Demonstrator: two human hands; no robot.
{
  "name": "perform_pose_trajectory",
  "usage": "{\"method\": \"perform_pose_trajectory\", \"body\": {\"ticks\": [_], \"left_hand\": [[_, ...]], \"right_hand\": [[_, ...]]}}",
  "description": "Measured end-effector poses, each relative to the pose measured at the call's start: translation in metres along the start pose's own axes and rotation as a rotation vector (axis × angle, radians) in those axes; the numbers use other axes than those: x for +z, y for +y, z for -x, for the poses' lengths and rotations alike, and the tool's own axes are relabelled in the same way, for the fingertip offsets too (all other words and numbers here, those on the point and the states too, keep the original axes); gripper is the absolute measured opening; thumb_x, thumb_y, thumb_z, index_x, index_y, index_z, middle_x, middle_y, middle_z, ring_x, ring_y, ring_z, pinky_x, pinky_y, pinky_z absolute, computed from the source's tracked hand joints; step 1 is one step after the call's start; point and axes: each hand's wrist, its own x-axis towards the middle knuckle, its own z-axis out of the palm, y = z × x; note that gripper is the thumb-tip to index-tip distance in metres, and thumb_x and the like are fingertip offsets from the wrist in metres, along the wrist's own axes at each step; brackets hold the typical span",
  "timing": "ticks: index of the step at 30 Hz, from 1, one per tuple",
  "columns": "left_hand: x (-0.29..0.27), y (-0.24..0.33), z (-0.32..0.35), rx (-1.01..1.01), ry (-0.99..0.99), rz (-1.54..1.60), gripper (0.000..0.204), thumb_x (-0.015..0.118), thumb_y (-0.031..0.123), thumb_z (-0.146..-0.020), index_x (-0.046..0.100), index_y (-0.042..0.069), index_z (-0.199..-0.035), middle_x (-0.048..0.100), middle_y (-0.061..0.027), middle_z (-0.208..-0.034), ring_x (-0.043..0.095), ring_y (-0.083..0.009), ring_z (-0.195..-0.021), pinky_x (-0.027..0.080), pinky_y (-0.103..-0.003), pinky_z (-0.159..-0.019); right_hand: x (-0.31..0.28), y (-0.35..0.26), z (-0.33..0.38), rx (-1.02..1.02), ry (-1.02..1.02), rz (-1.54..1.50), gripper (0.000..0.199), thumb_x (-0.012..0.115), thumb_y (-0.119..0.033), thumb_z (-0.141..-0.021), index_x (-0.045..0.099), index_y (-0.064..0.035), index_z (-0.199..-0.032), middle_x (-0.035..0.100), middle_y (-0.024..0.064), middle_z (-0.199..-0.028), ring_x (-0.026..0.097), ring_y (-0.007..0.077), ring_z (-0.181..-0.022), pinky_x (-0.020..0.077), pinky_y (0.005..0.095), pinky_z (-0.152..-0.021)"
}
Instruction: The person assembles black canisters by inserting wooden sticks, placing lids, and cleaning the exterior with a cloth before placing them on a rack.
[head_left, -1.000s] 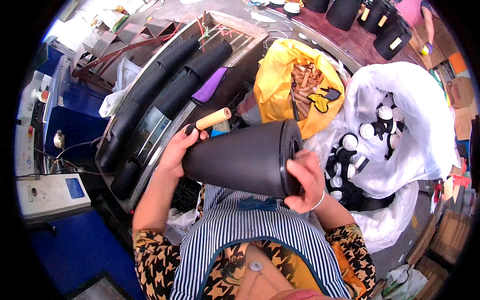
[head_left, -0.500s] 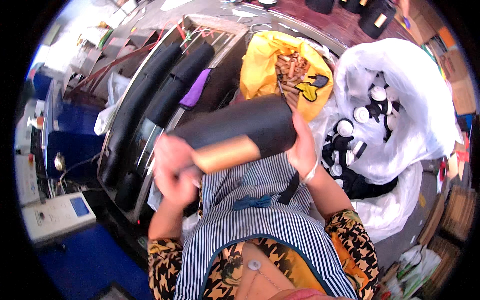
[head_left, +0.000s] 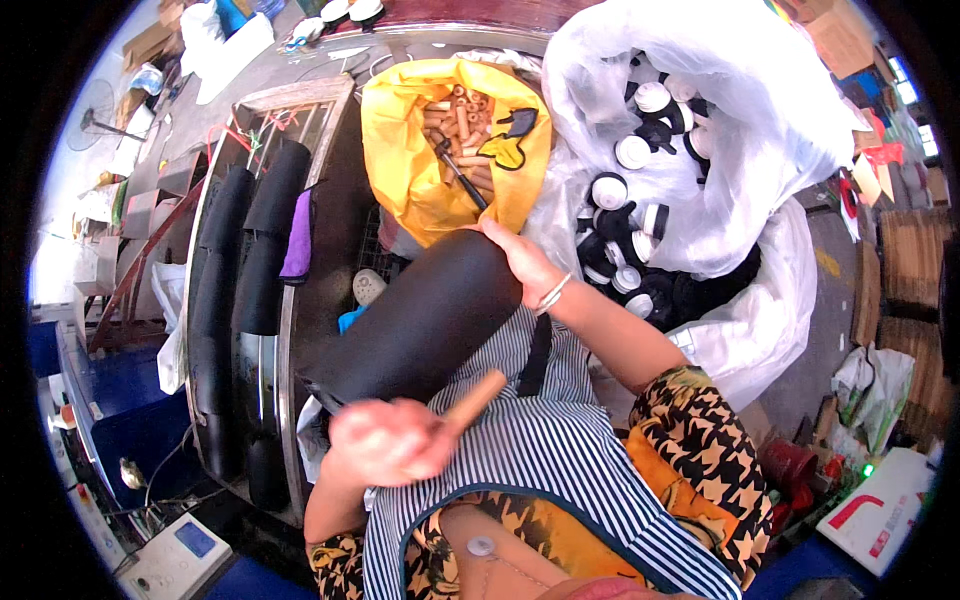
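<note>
A large matte-black cylinder lies slanted in front of my striped apron. At its upper right end, my right hand grips it, with the fingers partly hidden behind the rim. Below its lower left end is my left hand, blurred by motion. A tan, wooden-looking stick juts from the closed fingers of this hand. Beyond the cylinder stands a yellow bag with several tan tubes and a black-handled tool in it.
To the left, a metal-framed rack carries black cylinders and a purple cloth. On the right, a white plastic bag holds several black-and-white lids. A table edge runs along the back.
The cylinder has moved left and down and turned steeper. My left hand has lowered away from its side, the tan stick now standing clear of the cylinder. The whole view has shifted.
</note>
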Motion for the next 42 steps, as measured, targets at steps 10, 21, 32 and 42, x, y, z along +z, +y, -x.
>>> {"method": "perform_pose_trajectory", "body": {"ticks": [10, 21, 32, 42], "left_hand": [[0.078, -0.016, 0.087, -1.927, 0.625, 1.285, 0.026, 0.066, 0.009, -0.090, 0.055, 0.009, -0.113, 0.059, -0.0023, -0.093, 0.055, -0.0136, -0.086, 0.047, -0.030, -0.079], [0.118, 0.014, 0.053, -1.933, 0.843, 2.408, 0.013, 0.064, 0.019, -0.090, 0.065, 0.009, -0.099, 0.065, -0.0057, -0.100, 0.059, -0.0218, -0.093, 0.032, -0.061, -0.108], [0.109, 0.015, 0.016, -1.787, 1.220, 2.566, 0.022, 0.058, 0.026, -0.093, 0.063, 0.005, -0.090, 0.066, -0.0072, -0.103, 0.060, -0.0234, -0.094, 0.045, -0.051, -0.100], [0.103, 0.014, 0.020, -1.559, 1.381, 2.606, 0.013, 0.060, 0.018, -0.094, 0.059, 0.005, -0.092, 0.065, -0.0124, -0.107, 0.062, -0.0245, -0.099, 0.052, -0.042, -0.098]], "right_hand": [[-0.214, -0.077, 0.023, -0.018, 1.017, 2.149, 0.037, 0.068, -0.028, -0.079, 0.060, -0.0109, -0.110, 0.058, 0.0137, -0.115, 0.060, 0.0346, -0.104, 0.0518, 0.0470, -0.083], [-0.180, -0.095, 0.052, -0.283, 0.885, 1.821, 0.076, 0.083, -0.023, -0.063, 0.042, -0.0032, -0.124, 0.051, 0.0202, -0.112, 0.057, 0.0410, -0.100, 0.0503, 0.0464, -0.085], [0.069, -0.047, 0.053, -1.013, -0.123, 1.921, 0.090, 0.079, -0.040, -0.062, 0.044, -0.0065, -0.138, 0.048, 0.0175, -0.125, 0.050, 0.0377, -0.110, 0.0432, 0.0442, -0.094], [0.072, -0.058, 0.060, -1.235, -0.220, 2.246, 0.060, 0.069, -0.011, -0.071, 0.055, -0.0199, -0.129, 0.051, 0.0111, -0.125, 0.054, 0.0308, -0.111, 0.0525, 0.0372, -0.084]]}}
